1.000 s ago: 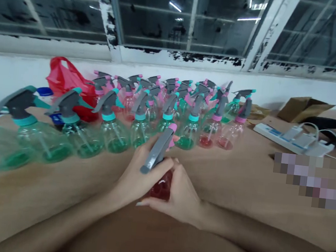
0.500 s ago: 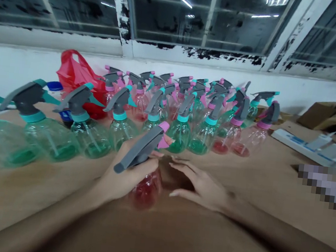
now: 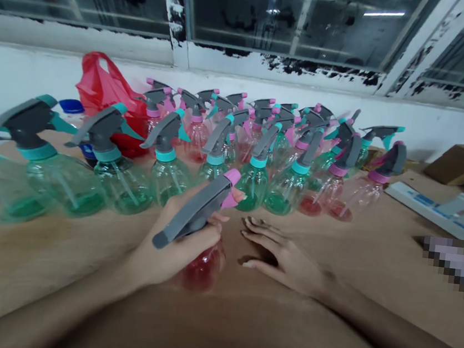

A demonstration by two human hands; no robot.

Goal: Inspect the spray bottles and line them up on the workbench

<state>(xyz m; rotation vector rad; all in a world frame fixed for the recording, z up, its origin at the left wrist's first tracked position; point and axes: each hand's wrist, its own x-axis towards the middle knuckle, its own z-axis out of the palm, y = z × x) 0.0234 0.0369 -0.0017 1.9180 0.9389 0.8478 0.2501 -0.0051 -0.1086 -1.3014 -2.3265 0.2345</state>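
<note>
My left hand (image 3: pixel 177 243) is wrapped round the neck of a pink spray bottle (image 3: pixel 203 268), which stands on the brown table (image 3: pixel 281 333). The bottle has a grey trigger head with a pink nozzle and trigger, and its collar is hidden by my fingers. To the right of it, my right hand (image 3: pixel 283 258) rests on the tabletop, fingers stretched out and apart, holding nothing. Just beyond my hands stand green spray bottles with turquoise collars, among them one (image 3: pixel 251 184) behind the held bottle and another (image 3: pixel 282 193) beside it.
Several more pink and green spray bottles crowd the back, with a row of green ones (image 3: pixel 79 190) at left. A red plastic bag (image 3: pixel 108 87) and a blue-capped bottle (image 3: pixel 72 108) stand behind. A white power strip (image 3: pixel 425 207) and a cardboard box (image 3: pixel 463 161) lie at right.
My right hand has shifted slightly right, away from the pink spray bottle, and has settled lower on the table. My left hand keeps its grip. The view has tilted slightly down.
</note>
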